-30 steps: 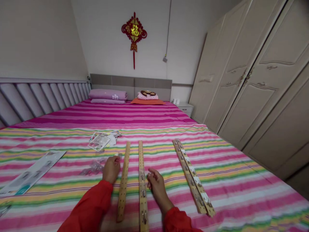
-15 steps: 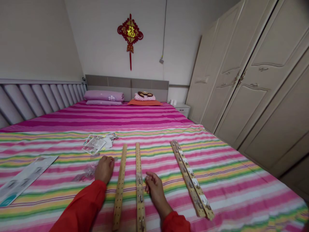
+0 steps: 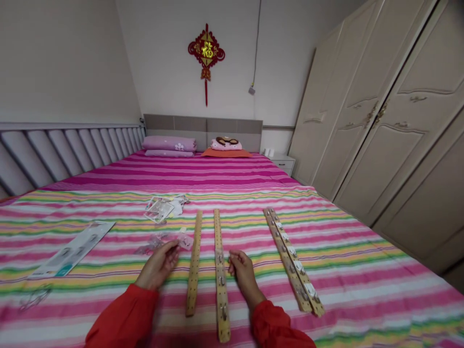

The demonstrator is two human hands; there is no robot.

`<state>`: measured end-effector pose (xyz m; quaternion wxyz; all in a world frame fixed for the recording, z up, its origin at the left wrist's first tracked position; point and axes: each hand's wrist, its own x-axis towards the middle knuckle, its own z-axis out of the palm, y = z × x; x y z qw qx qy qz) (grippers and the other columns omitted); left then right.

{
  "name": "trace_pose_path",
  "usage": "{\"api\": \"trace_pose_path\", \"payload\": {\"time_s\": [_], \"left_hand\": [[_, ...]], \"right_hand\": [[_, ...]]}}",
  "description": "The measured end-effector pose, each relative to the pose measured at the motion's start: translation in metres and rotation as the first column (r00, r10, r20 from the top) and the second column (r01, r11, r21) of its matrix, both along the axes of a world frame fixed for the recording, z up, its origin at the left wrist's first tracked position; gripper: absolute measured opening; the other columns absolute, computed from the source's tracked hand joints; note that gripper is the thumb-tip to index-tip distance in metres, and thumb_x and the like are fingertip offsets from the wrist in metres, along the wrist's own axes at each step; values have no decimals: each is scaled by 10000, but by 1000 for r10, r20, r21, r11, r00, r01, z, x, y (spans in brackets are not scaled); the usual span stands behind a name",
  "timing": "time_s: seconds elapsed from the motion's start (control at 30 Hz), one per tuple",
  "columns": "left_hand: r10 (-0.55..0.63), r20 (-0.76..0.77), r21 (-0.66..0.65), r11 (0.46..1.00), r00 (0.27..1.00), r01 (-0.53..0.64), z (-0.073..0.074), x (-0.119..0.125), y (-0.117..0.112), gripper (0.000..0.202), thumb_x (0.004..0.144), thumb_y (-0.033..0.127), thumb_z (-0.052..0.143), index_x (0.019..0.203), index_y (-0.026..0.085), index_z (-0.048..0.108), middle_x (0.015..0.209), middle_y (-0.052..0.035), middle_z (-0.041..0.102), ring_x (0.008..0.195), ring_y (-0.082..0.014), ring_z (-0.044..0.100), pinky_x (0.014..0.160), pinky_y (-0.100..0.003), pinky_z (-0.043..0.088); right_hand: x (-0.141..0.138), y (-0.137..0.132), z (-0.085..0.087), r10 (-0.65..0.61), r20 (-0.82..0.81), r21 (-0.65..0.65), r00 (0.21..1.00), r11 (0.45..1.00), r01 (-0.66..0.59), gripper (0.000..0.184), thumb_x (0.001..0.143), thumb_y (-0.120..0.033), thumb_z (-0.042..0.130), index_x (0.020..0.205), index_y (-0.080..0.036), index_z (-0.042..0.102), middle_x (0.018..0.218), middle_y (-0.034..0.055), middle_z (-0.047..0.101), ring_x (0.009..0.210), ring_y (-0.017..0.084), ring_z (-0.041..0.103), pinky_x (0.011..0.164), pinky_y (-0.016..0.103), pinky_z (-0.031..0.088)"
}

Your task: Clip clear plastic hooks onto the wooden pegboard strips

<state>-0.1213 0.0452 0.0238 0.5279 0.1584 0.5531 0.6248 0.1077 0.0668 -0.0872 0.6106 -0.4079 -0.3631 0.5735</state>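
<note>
Between the thumb and fingers of my left hand (image 3: 159, 265) is a small clear plastic bag (image 3: 184, 240), with a little metal piece inside too small to name. A bare wooden strip with holes (image 3: 195, 270) lies just right of that hand. Beside it is a second wooden strip (image 3: 222, 290), its nearer half carrying several metal fittings. My right hand (image 3: 242, 270) rests just right of this second strip, fingers curled together; whatever they hold, if anything, is too small to make out. More clear bags (image 3: 154, 241) lie behind my left hand.
Two wooden strips (image 3: 290, 261) with metal fittings and white pieces lie side by side at the right. Opened packaging (image 3: 165, 208) is heaped farther back. A long flat package (image 3: 78, 249) and thin loose wire-like pieces (image 3: 35, 296) lie left on the striped bedspread (image 3: 362, 275).
My left hand has turned palm inward, with the small bag now plainly showing in its fingers. My right hand's fingers have curled closer together. The view has shifted slightly left.
</note>
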Motion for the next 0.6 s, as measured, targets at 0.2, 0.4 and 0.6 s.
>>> {"api": "trace_pose_path", "payload": {"time_s": [0.2, 0.4, 0.6], "left_hand": [[-134, 466, 57, 991, 874, 121, 15, 25, -32, 201, 860, 80, 466, 719, 151, 590, 616, -5, 603, 513, -69, 587, 461, -156, 470], [-166, 745, 218, 976, 646, 0, 4, 51, -51, 311, 947, 201, 357, 763, 177, 607, 692, -18, 602, 597, -64, 603, 496, -152, 469], [-202, 758, 215, 975, 620, 55, -6, 92, -57, 269, 945, 193, 398, 807, 166, 627, 692, -23, 648, 573, -62, 617, 484, -141, 458]], "right_hand": [[5, -11, 17, -15, -38, -22, 999, 1000, 14, 301, 607, -409, 743, 669, -147, 609, 529, -26, 588, 352, 60, 448, 356, 182, 308], [-8, -35, 42, 28, -7, 16, 1000, 999, -28, 309, 613, -422, 758, 694, -154, 629, 504, -38, 574, 340, 50, 397, 338, 177, 274], [-29, -66, 85, 119, -41, 86, 992, 990, -115, 306, 558, -358, 835, 733, -161, 678, 572, -24, 636, 448, 87, 529, 461, 206, 448]]}}
